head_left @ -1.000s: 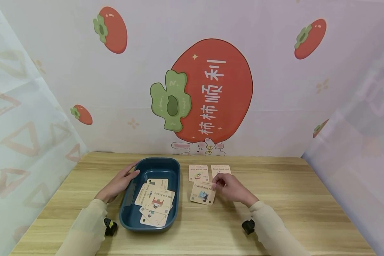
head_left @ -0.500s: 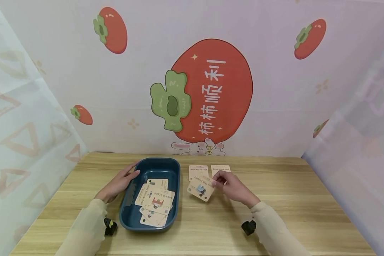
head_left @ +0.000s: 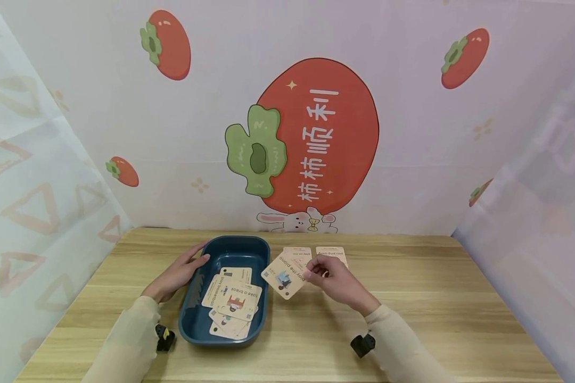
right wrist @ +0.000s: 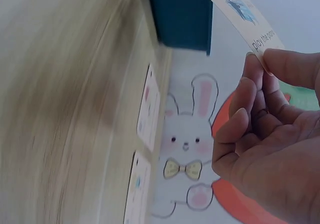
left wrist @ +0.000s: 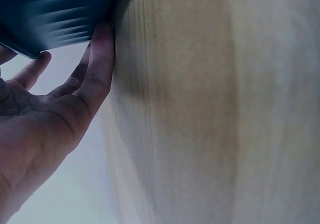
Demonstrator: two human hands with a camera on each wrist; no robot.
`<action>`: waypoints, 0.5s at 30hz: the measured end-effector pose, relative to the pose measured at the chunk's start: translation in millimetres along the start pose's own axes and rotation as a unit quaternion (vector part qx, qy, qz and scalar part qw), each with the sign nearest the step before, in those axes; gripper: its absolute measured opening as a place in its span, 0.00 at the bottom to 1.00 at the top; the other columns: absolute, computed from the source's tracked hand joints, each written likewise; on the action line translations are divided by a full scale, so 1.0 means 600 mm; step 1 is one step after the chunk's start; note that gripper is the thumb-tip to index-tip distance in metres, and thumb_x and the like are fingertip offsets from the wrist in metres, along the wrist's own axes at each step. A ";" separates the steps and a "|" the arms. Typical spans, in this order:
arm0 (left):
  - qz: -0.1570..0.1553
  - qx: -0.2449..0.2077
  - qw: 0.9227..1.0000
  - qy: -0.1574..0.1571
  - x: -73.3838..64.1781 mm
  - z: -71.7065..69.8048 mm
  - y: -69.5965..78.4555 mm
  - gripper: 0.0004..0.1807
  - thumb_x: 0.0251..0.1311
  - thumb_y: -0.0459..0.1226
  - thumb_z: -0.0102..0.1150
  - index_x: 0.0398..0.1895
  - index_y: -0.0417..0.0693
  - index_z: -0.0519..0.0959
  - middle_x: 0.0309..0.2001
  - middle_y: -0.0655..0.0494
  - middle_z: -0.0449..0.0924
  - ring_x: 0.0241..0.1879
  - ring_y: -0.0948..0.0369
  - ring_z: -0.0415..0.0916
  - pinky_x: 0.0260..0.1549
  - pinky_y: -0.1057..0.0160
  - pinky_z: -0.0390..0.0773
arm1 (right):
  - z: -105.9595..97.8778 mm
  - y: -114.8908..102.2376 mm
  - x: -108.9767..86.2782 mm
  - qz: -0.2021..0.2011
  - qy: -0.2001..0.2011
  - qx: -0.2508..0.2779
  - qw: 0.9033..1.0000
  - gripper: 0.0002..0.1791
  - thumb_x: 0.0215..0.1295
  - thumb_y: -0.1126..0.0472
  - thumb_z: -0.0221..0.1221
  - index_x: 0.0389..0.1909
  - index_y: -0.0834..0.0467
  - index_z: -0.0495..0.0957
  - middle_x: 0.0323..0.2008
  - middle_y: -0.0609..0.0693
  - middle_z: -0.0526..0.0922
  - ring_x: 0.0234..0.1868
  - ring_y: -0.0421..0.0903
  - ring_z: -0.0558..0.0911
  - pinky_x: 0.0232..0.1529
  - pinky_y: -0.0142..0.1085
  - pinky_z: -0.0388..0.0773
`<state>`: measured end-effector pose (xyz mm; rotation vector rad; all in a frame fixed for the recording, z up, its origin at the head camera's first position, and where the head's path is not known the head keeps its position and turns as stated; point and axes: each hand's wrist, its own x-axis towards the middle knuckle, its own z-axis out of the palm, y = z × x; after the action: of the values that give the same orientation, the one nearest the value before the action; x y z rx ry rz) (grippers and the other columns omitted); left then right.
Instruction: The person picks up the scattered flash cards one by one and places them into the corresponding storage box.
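Observation:
My right hand (head_left: 340,284) pinches the corner of a card (head_left: 284,274) reading "play the piano" between thumb and fingertips. This card is held above the table, tilted, just right of the blue plastic bin (head_left: 236,258). My left hand (head_left: 179,274) holds the bin's left wall, thumb at the rim and the other fingers against the ribbed outside, as the left wrist view shows. Inside the bin lie several overlapping cards, with a "take a break" card (head_left: 241,302) on top. The held card partly covers a card (head_left: 294,250) on the table.
Behind my right hand a "play ping-pong" card (head_left: 332,252) lies beside the partly covered one, near the table's back edge. A printed cloth backdrop (head_left: 393,202) stands behind the wooden table (head_left: 436,298).
My right hand has lifted the "play the piano" card and carried it left toward the bin, turning it on the way. My left hand and the bin have stayed in place.

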<state>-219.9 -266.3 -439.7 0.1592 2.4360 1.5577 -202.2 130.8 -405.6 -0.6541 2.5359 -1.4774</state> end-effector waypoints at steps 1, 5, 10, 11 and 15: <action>0.001 -0.001 1.000 0.000 0.000 0.000 0.000 0.36 0.80 0.51 0.43 0.83 0.49 0.47 0.79 0.35 0.47 0.73 0.33 0.51 0.66 0.31 0.58 | 0.004 -0.004 0.001 -0.002 -0.001 0.002 1.000 0.04 0.71 0.64 0.62 0.37 0.61 0.79 0.32 0.48 0.80 0.33 0.46 0.76 0.33 0.34 0.74; 0.004 0.001 1.000 0.001 0.000 0.000 0.000 0.36 0.80 0.51 0.43 0.83 0.49 0.48 0.78 0.35 0.48 0.73 0.33 0.53 0.65 0.31 0.59 | 0.022 -0.017 0.005 -0.002 -0.004 0.008 1.000 0.04 0.72 0.64 0.62 0.38 0.61 0.80 0.32 0.48 0.80 0.34 0.46 0.76 0.33 0.34 0.74; 0.000 0.004 1.000 0.004 0.001 -0.001 -0.003 0.36 0.80 0.52 0.42 0.83 0.50 0.48 0.78 0.36 0.49 0.73 0.34 0.54 0.66 0.31 0.58 | 0.043 -0.030 0.011 -0.002 -0.009 0.016 1.000 0.04 0.72 0.63 0.61 0.38 0.61 0.80 0.32 0.48 0.79 0.34 0.46 0.76 0.32 0.34 0.74; -0.001 0.003 1.000 0.005 0.001 -0.001 -0.003 0.35 0.80 0.52 0.42 0.83 0.50 0.49 0.78 0.36 0.49 0.73 0.34 0.54 0.66 0.31 0.57 | 0.046 -0.033 0.012 -0.001 -0.011 0.017 1.000 0.04 0.72 0.63 0.61 0.38 0.60 0.80 0.32 0.48 0.79 0.34 0.46 0.76 0.32 0.34 0.74; 0.000 0.004 1.000 0.005 0.001 -0.002 -0.003 0.36 0.80 0.52 0.42 0.83 0.50 0.49 0.78 0.36 0.49 0.72 0.34 0.54 0.66 0.30 0.57 | 0.058 -0.044 0.017 0.001 -0.016 0.023 1.000 0.05 0.73 0.61 0.61 0.38 0.59 0.80 0.32 0.48 0.79 0.34 0.46 0.76 0.33 0.35 0.74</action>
<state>-220.8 -267.6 -440.8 0.1536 2.4490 1.5533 -192.1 87.5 -399.5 -0.6639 2.4700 -1.5082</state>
